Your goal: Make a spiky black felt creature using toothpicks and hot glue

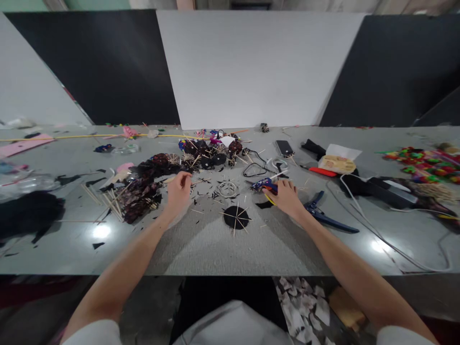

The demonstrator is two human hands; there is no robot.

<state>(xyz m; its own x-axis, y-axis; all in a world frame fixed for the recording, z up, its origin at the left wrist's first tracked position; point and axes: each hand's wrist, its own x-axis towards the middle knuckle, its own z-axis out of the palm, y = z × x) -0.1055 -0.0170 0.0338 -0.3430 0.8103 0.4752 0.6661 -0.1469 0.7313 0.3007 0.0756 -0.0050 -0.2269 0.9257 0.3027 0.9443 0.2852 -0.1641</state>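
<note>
My left hand (178, 190) hovers at the right edge of the dark heap, its fingers curled together. What they pinch, if anything, is too small to make out. My right hand (286, 197) rests over a blue hand tool with a yellow part (265, 184), fingers closed around it; its exact kind is partly hidden. Between the hands, nearer to me, a black round disc (236, 218) lies flat with thin wooden sticks crossing it like spokes. Behind it sits a pale ring (227, 189). Dark crinkled pieces with sticks (142, 196) are heaped left of my left hand.
Blue-handled pliers (323, 215) lie beside my right forearm. Further right are a red-handled tool (322, 171), white cables (362, 218) and colourful pieces (424, 163). A phone (284, 148) and a black cord (256, 165) lie behind. Black cloth (28, 213) is far left. Upright panels (258, 67) back the table.
</note>
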